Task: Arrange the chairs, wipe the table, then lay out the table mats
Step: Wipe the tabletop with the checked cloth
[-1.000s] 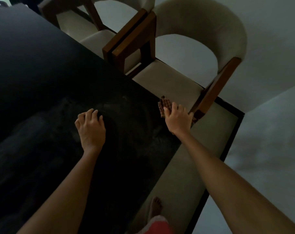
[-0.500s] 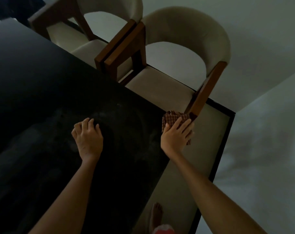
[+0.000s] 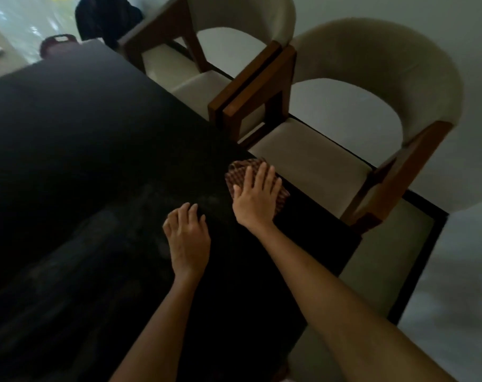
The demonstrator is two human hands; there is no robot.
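A dark table [image 3: 83, 161] is filling the left and middle of the frame, its glossy top showing faint smears near the centre. At the upper left, beyond the table's far end, a dark reddish object [image 3: 58, 44] with a light handle slot is showing, too blurred to identify, and next to it a black shape [image 3: 105, 20] is standing against the bright background. Just below centre, the left hand [image 3: 187, 241] is resting palm down on the tabletop, its fingers loosely bent with the tips touching the surface and holding nothing. Immediately to its right, the right hand [image 3: 255, 197] is pressing flat on a brown checked cloth [image 3: 241, 169], fingers straight and spread over it; the cloth is lying on the table close to its right edge. Along that edge, two chairs with cream seats and wooden arms are sitting side by side, arms nearly touching: the farther chair [image 3: 234, 28] at the top centre and the nearer chair [image 3: 372, 86] at the upper right. Below them, a pale rug [image 3: 394, 260] with a dark border is lying on the light floor [image 3: 460, 285] at the lower right.
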